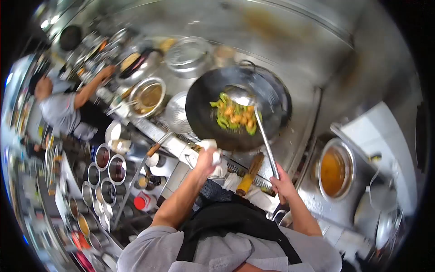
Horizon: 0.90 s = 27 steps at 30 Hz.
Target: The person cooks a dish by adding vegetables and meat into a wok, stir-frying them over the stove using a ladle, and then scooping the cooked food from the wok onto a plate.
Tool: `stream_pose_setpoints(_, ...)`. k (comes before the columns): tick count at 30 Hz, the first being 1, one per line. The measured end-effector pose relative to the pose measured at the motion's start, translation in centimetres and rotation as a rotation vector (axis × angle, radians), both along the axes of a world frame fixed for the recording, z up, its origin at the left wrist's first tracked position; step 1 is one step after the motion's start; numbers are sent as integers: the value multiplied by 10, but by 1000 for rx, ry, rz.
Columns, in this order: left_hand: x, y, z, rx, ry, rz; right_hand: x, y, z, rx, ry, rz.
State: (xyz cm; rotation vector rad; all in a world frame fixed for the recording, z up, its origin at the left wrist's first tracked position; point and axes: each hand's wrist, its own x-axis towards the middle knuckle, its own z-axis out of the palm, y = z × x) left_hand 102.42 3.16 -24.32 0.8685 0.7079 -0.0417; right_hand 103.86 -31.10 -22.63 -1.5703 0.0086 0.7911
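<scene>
Head view showed the wok (202,93), the ladle (265,138) bowl at 12 o'clock over central food (234,116). At 5 o'clock, right hand (284,183) gripped its handle; at 7, left hand (205,164) clutched cloth (209,144). Low scoops seemed wise.

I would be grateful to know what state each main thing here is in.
Wok, uncovered, food inside.
Food, cut up, heaped.
Ladle, held, bowl end in wok.
Right hand, closed on ladle handle.
Left hand, closed on white cloth.
Right-side pot, uncovered, holding orange-brown liquid.
</scene>
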Motion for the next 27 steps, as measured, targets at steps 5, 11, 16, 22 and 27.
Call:
stream_pose_setpoints(5, -186, 30, 55, -132, -59, 271, -4, 31, 56, 247, -39, 153)
stream_pose_setpoints(11, -374, 6, 75, 160, -45, 576, -18, 125, 77, 366, -36, 532)
stream_pose_setpoints(16, -494, -27, 76, 284, -89, 1049, -110, 246, 80, 395, 82, 937)
stream_pose_setpoints(22, -614, -71, 73, 306, 58, 1407, -279, 336, 109, 265, 141, 1366)
stream_pose_setpoints(27, -655, -92, 50, 325, 93, 1594, -337, 369, 116, 108, -200, 1649)
